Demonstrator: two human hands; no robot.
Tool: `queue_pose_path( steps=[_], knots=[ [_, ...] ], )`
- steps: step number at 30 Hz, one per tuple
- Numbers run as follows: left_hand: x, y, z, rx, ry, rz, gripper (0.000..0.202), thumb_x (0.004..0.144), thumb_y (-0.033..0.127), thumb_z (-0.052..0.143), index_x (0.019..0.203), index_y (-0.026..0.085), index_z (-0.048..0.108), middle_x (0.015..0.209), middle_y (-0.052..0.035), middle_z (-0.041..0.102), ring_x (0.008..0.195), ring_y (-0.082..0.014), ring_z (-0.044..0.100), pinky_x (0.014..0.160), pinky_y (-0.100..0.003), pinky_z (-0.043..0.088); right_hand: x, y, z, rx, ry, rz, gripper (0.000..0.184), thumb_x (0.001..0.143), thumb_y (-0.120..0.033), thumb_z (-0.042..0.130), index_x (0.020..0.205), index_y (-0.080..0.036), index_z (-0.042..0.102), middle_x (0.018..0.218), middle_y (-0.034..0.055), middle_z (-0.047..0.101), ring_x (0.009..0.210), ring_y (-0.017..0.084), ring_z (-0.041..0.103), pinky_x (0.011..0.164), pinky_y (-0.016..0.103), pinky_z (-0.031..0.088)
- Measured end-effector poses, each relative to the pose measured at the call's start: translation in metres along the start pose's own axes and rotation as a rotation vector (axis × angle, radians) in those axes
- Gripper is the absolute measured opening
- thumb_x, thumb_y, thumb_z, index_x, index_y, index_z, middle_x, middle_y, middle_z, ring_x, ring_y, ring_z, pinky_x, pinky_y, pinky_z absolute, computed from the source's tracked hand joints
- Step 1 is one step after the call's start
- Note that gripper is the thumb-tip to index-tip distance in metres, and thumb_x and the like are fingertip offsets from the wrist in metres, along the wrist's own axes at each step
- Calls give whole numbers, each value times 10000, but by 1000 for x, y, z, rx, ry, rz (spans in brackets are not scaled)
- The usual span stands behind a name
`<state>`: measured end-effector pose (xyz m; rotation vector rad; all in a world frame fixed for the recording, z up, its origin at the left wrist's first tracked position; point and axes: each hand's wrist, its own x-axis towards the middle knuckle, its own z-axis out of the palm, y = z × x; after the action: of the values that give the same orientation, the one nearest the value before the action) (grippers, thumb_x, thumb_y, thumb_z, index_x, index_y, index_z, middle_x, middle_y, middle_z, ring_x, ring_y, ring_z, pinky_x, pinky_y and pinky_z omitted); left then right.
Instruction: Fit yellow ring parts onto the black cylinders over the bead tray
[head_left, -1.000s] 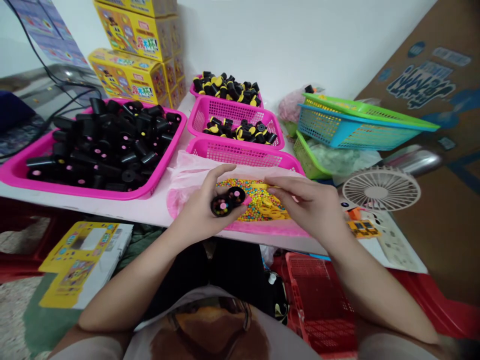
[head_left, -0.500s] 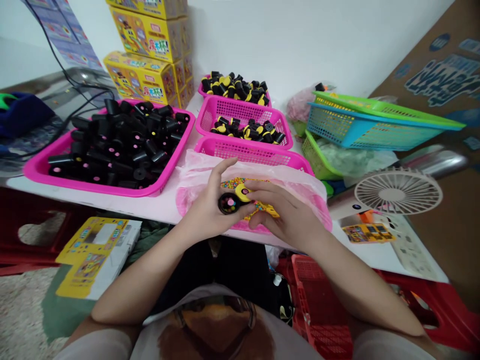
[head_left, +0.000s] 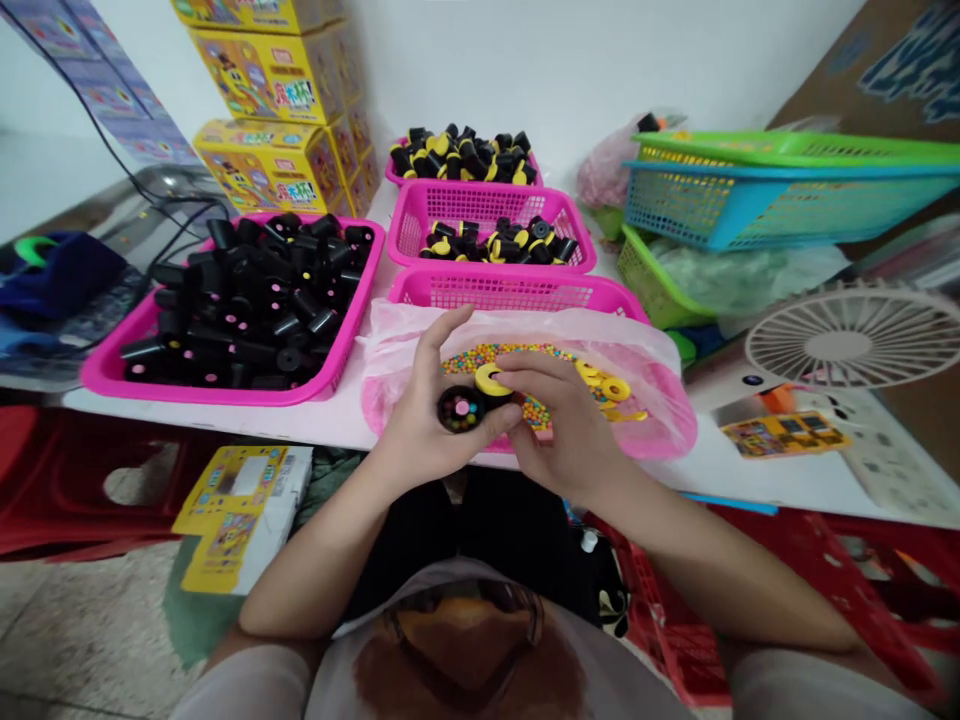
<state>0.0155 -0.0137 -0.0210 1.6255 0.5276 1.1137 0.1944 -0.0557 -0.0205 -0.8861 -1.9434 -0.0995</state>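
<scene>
My left hand [head_left: 420, 435] is wrapped round a small black cup [head_left: 448, 420], its open mouth showing coloured beads and a pink middle. Against that cup sits a round yellow lid [head_left: 491, 380], with a dark body under it that looks like a second black cup, partly hidden by my fingers. The fingertips of my right hand [head_left: 570, 420] grip this lid from the right. Beneath both hands lies a pink basket lined with thin plastic film [head_left: 645, 350]. It holds many small coloured beads [head_left: 536, 412] and several loose yellow lids [head_left: 616, 388].
At left stands a pink basket [head_left: 330, 385] heaped with black cups. Pink baskets [head_left: 405, 225] of yellow-lidded cups stand behind. Yellow boxes [head_left: 262, 165] are stacked at the back left. Green and blue baskets [head_left: 675, 210] and a small fan [head_left: 832, 345] are at right.
The view has shifted, showing more of the beads and loose yellow lids. My right fingers have drawn together at the yellow lid; my left hand keeps its hold on the black cup.
</scene>
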Motion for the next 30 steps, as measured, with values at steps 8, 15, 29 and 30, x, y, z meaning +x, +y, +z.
queue_pose_path(
  steps=[8, 15, 29, 30],
  knots=[
    [-1, 13, 2, -36, 1, 46, 839, 864, 318, 842, 1491, 283, 285, 644, 106, 612, 471, -116, 615, 462, -201, 403, -2, -28, 28, -30, 319, 73, 488, 928, -31, 548, 1364, -250, 566, 1207, 92, 755, 1185, 226, 720, 1019, 407, 627],
    [-17, 27, 5, 2, -181, 63, 861, 964, 260, 722, 1571, 343, 117, 907, 2, 766, 807, -214, 792, 692, -325, 617, -13, -30, -16, 442, 54, 266, 452, 995, -95, 598, 1363, -348, 666, 1291, 4, 772, 1118, 178, 771, 980, 330, 652],
    [-37, 11, 25, 388, -550, 161, 887, 839, 197, 818, 1571, 332, 335, 1442, -107, 677, 1232, -322, 681, 1081, -524, 476, -72, -72, -31, 1447, 90, 1372, 458, 692, -482, 945, 986, -162, 800, 909, 58, 773, 798, 154, 727, 726, 260, 608],
    [-36, 14, 25, 396, -573, 158, 885, 850, 194, 802, 1583, 322, 321, 1449, -111, 673, 1243, -321, 678, 1084, -524, 476, -73, -71, -31, 1500, 65, 1416, 450, 663, -469, 959, 924, -141, 795, 847, 43, 752, 751, 140, 701, 695, 246, 588]
  ],
)
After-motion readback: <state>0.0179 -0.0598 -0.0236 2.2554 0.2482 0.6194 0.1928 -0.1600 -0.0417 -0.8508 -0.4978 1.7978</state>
